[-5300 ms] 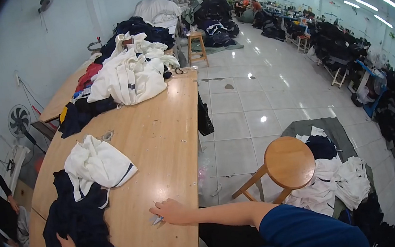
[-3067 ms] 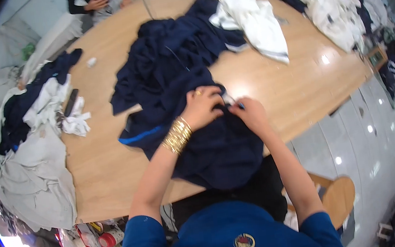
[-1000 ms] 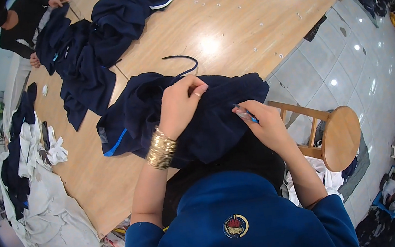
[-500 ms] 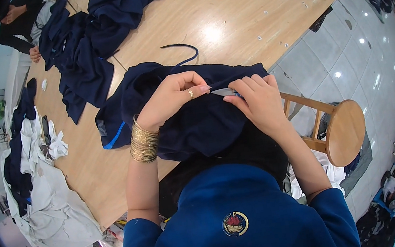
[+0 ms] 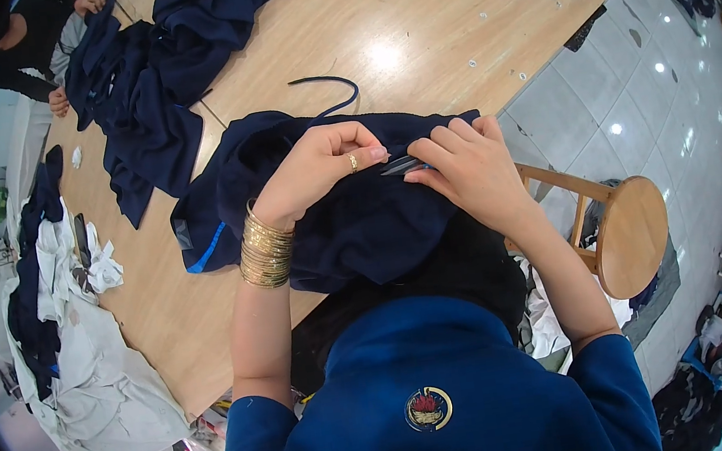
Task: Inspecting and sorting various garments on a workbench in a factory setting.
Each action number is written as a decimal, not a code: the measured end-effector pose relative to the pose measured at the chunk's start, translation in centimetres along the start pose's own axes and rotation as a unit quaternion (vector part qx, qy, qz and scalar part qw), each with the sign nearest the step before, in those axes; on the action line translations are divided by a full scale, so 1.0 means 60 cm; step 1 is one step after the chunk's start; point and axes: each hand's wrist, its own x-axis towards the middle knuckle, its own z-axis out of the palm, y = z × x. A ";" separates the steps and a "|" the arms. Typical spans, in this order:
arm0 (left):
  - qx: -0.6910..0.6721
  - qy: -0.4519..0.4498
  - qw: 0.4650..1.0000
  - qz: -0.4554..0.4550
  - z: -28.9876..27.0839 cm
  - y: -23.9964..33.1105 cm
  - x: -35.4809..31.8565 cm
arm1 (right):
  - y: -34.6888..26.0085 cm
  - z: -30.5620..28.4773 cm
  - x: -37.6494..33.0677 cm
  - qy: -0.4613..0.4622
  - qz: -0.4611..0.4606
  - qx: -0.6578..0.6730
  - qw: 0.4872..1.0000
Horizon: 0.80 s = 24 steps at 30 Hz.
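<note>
Navy garment (image 5: 361,225) bunched at the near edge of the wooden table (image 5: 444,17), at picture centre. Left hand (image 5: 318,168), gold bangles (image 5: 265,251) on its wrist, pinches a fold of the cloth between thumb and fingers. Right hand (image 5: 471,167), touching the garment at 3 o'clock of the left, grips a small dark tool (image 5: 403,164) whose tip meets the fold. Loose dark cord (image 5: 331,94) lies at 12 o'clock; further navy clothes (image 5: 147,98) at 10 o'clock; white cloth pile (image 5: 101,384) at 8 o'clock; round wooden stool (image 5: 632,233) at 3 o'clock.
</note>
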 end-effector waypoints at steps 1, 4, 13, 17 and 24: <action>-0.001 0.000 1.000 -0.001 0.000 -0.001 0.001 | 0.002 -0.001 0.001 -0.001 -0.009 -0.006 1.000; -0.009 -0.005 1.000 -0.006 -0.001 -0.003 0.005 | 0.010 -0.001 0.004 -0.004 -0.027 -0.011 1.000; 0.019 -0.018 1.000 -0.015 -0.003 0.006 0.002 | 0.017 -0.007 0.009 -0.029 -0.051 -0.007 0.998; 0.159 0.276 0.947 0.029 -0.043 0.005 -0.013 | 0.031 -0.030 -0.002 0.009 0.012 0.043 0.999; 0.459 0.143 0.848 0.221 0.016 0.009 -0.033 | 0.009 -0.025 -0.030 0.045 0.303 0.377 0.874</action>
